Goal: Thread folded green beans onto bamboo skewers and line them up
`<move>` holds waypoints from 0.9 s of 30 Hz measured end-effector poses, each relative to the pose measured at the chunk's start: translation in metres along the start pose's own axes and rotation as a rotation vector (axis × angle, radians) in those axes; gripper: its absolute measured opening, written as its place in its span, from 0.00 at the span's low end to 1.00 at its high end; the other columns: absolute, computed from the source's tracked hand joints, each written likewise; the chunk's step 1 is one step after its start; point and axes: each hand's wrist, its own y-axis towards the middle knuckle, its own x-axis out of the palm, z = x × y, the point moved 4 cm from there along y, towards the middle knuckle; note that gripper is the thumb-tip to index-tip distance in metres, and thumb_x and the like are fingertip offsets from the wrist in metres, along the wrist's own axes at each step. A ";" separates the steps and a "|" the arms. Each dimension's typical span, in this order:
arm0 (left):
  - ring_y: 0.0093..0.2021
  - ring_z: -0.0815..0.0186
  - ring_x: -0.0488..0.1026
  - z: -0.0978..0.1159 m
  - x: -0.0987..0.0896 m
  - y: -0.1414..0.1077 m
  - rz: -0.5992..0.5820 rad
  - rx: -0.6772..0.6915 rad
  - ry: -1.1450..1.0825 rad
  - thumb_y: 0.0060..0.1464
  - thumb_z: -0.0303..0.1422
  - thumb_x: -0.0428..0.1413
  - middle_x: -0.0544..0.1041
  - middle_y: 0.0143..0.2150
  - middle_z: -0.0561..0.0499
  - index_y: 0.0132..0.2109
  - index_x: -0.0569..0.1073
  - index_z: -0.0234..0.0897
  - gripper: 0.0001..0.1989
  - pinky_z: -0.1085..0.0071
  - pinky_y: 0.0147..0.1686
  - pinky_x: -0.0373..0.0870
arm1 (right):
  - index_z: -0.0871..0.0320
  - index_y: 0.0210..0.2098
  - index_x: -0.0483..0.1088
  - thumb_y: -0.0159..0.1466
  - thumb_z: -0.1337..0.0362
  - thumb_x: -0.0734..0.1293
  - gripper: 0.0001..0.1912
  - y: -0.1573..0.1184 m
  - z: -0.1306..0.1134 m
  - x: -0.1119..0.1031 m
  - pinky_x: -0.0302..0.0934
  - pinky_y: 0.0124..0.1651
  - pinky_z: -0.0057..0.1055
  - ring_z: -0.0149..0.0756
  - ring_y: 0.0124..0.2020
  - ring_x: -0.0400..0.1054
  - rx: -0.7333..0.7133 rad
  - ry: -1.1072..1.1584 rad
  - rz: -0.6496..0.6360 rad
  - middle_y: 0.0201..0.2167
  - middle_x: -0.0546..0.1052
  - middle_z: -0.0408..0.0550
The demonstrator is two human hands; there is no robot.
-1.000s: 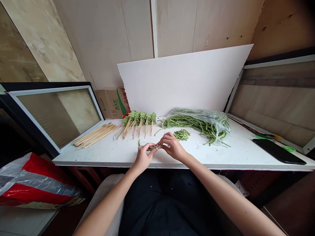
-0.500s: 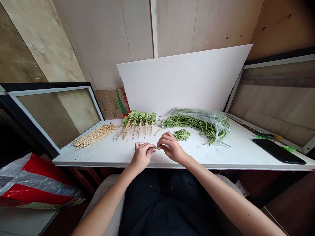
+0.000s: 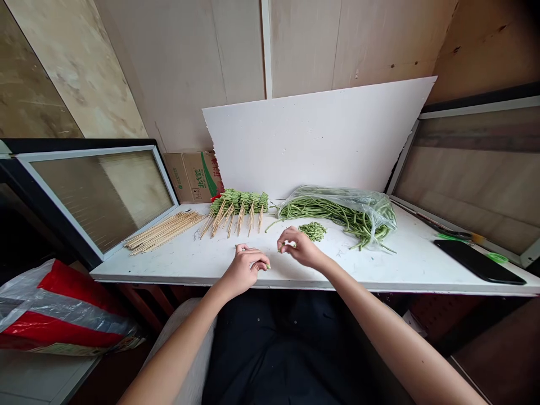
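My left hand (image 3: 248,266) is closed over the front of the table, with the tip of a green bean (image 3: 268,266) poking out past its thumb. To its right and apart from it, my right hand (image 3: 297,246) is pinched, and a bit of green bean shows at its fingertips. Just behind the right hand lies a small heap of cut bean pieces (image 3: 314,230). Long green beans (image 3: 324,209) fill a clear plastic bag (image 3: 371,202) farther back. Skewers threaded with bean pieces (image 3: 240,201) are stacked at the back, left of the bag.
Bare bamboo skewers (image 3: 162,232) lie spread on the white table (image 3: 177,270) at left. A cardboard box (image 3: 194,175) stands behind them, and a white board (image 3: 316,138) leans at the back. A black phone (image 3: 478,261) and scissors (image 3: 451,231) lie at right.
My hands, which met at the bean, have drawn apart. The right hand has moved slightly right with a small piece, while the left keeps the rest.
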 end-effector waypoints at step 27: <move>0.47 0.52 0.77 -0.019 0.007 -0.003 -0.009 -0.067 -0.109 0.63 0.40 0.64 0.86 0.42 0.45 0.43 0.86 0.44 0.09 0.60 0.49 0.75 | 0.55 0.31 0.81 0.75 0.48 0.60 0.27 -0.032 0.102 -0.050 0.66 0.34 0.38 0.44 0.24 0.73 0.514 -0.258 -0.136 0.22 0.81 0.52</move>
